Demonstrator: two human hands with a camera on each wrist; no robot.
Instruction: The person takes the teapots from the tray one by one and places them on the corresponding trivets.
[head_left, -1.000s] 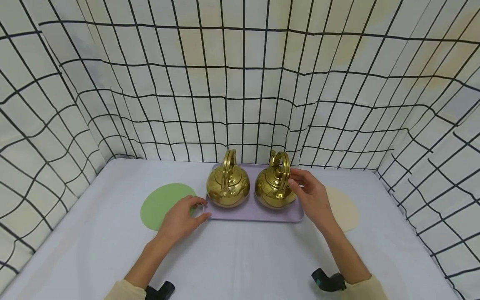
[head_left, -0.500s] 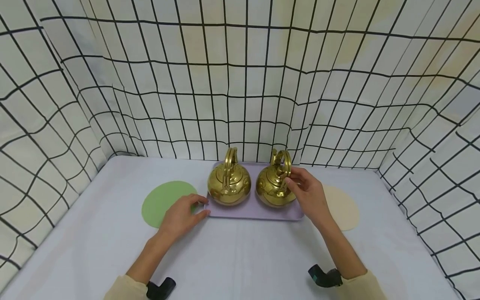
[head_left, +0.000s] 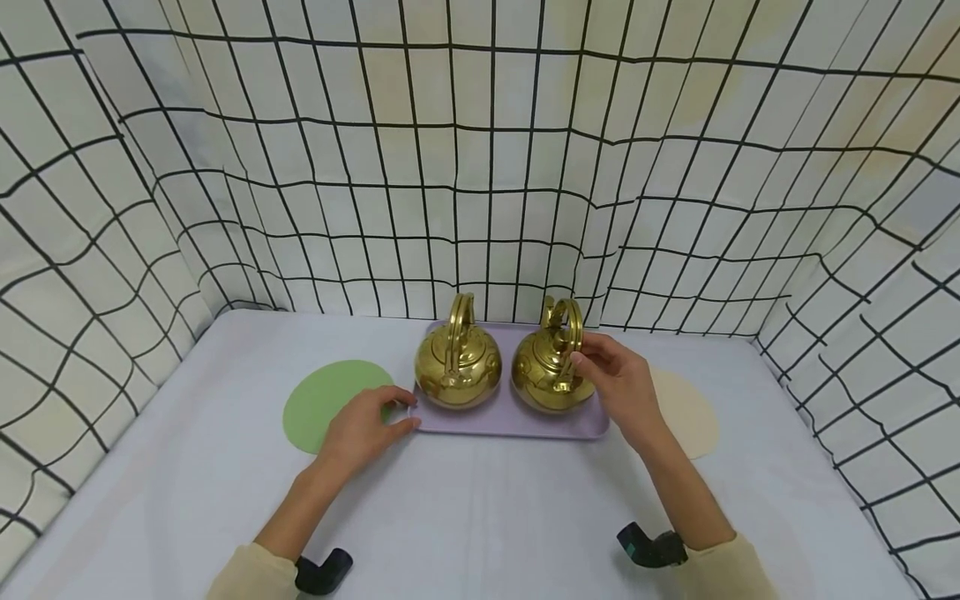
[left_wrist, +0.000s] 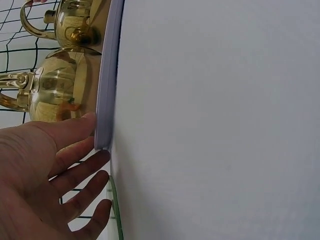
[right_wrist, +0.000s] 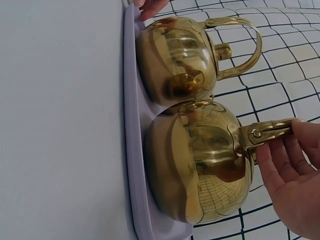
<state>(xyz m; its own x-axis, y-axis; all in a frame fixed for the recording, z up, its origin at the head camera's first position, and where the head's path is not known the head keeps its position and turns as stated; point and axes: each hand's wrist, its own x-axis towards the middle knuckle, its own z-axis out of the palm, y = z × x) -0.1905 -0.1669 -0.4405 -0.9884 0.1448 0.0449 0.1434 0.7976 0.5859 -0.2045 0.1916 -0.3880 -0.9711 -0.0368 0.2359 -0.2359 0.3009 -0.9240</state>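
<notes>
Two round brass teapots stand side by side on a lilac tray (head_left: 480, 423), their hoop handles up. My right hand (head_left: 618, 382) grips the handle of the right teapot (head_left: 543, 379); the right wrist view shows the thumb on one side of the handle (right_wrist: 270, 131) and fingers curled beneath it. That teapot still rests on the tray. My left hand (head_left: 367, 425) holds the tray's near left corner between thumb and fingers, close to the left teapot (head_left: 458, 367). In the left wrist view the thumb lies at the tray rim (left_wrist: 106, 85), its other fingers spread around the corner.
A green round mat (head_left: 318, 408) lies left of the tray, partly behind my left hand. On the right is a cream round mat (head_left: 690, 417), partly covered by my right forearm. White cloth covers the table (head_left: 480, 517). Black-lined grid walls (head_left: 487, 183) enclose the back and sides.
The head view has shifted slightly. My right hand's thumb has come in closer to the right teapot's handle; both teapots and the tray stay in place.
</notes>
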